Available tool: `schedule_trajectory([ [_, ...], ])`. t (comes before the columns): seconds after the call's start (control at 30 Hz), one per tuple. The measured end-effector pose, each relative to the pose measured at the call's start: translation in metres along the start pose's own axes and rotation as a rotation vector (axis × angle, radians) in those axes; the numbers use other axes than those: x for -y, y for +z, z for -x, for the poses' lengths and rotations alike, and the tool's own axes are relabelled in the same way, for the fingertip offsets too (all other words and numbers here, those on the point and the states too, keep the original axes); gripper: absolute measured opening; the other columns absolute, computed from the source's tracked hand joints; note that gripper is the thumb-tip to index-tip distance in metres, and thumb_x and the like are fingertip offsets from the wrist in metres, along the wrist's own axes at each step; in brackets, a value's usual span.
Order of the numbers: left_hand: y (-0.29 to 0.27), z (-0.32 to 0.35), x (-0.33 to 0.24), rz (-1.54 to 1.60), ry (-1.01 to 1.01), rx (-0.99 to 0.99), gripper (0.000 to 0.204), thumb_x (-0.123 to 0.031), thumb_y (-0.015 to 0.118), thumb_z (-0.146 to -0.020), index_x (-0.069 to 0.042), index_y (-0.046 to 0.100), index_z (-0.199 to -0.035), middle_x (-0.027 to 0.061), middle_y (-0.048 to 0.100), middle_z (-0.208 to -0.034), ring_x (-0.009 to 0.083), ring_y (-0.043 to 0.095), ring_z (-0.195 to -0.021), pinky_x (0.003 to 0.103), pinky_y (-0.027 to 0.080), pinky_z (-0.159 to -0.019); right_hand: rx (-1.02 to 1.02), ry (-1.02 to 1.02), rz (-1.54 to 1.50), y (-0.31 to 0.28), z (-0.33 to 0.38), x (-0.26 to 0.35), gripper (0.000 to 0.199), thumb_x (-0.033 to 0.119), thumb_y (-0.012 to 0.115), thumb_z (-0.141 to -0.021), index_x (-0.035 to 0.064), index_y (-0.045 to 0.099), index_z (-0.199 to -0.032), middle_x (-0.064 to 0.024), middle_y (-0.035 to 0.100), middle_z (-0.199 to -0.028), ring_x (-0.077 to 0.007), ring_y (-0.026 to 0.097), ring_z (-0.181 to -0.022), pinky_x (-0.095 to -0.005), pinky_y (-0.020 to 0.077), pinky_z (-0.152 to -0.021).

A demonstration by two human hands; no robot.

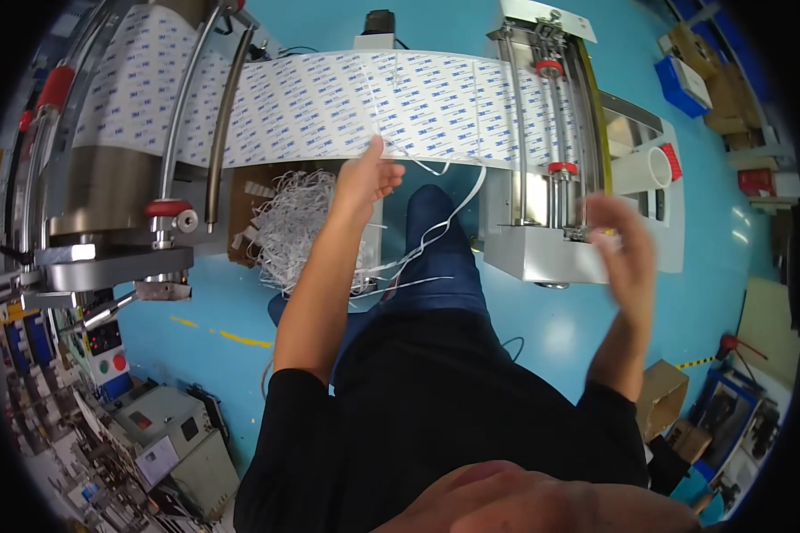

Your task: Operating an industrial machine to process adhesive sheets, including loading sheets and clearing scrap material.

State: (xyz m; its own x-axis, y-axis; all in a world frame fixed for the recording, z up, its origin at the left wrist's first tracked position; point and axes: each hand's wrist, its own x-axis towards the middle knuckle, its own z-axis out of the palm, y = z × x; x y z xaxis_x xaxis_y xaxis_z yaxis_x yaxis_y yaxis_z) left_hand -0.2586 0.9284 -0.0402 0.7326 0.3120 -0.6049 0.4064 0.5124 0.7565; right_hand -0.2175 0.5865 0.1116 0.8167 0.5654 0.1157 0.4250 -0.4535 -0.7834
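Centrally, the left hand [364, 182] is touching the lower edge of the white printed liner web [364, 93] running left-right across the upper frame, fingers loosely curled, while the blurred right hand [626, 244] is hovering open and empty, farther off beside the cutter machine [542, 240].

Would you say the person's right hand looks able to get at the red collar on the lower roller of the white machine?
Probably yes: the right hand hovers open just beside the red collar, with nothing between them.
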Motion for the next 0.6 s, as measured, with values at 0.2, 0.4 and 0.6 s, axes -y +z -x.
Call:
schedule_trajectory([
  [0.2, -0.058, 0.005, -0.011, -0.397, 0.170, 0.139, 0.030, -0.030, 0.058, -0.088, 0.000, 0.061, -0.086, 0.0092, 0.062, -0.068, 0.0198, 0.059, -0.061, 0.033, 0.046, -0.058, -0.029, -0.081, 0.129, 0.142, -0.014, 0.054, 0.052, 0.008, 0.069, -0.075, 0.0016, 0.050, -0.123, -0.0166, 0.052, -0.123, -0.0310, 0.053, -0.110, -0.0365, 0.0454, -0.089],
  [0.4, 0.020, -0.008, -0.068, -0.872, 1.253, -0.427, 0.032, -0.032, 0.064, -0.080, -0.002, 0.064, -0.090, 0.0167, 0.065, -0.077, 0.0379, 0.062, -0.077, 0.043, 0.048, -0.076, 0.075, -0.190, 0.381, 0.162, -0.043, 0.041, 0.056, 0.010, 0.069, -0.075, 0.0018, 0.047, -0.125, -0.0219, 0.044, -0.131, -0.0384, 0.052, -0.110, -0.0403, 0.0446, -0.091],
  [0.6, -0.008, -0.039, -0.086, -0.975, 0.596, 0.065, 0.026, -0.022, 0.059, -0.084, 0.000, 0.064, -0.098, 0.0114, 0.067, -0.081, 0.0182, 0.063, -0.073, 0.029, 0.048, -0.067, 0.456, -0.164, 0.916, 0.170, -0.090, 0.006, 0.024, 0.006, 0.061, -0.072, 0.0029, 0.060, -0.096, -0.0176, 0.058, -0.096, -0.0330, 0.060, -0.087, -0.0383, 0.0508, -0.071],
])
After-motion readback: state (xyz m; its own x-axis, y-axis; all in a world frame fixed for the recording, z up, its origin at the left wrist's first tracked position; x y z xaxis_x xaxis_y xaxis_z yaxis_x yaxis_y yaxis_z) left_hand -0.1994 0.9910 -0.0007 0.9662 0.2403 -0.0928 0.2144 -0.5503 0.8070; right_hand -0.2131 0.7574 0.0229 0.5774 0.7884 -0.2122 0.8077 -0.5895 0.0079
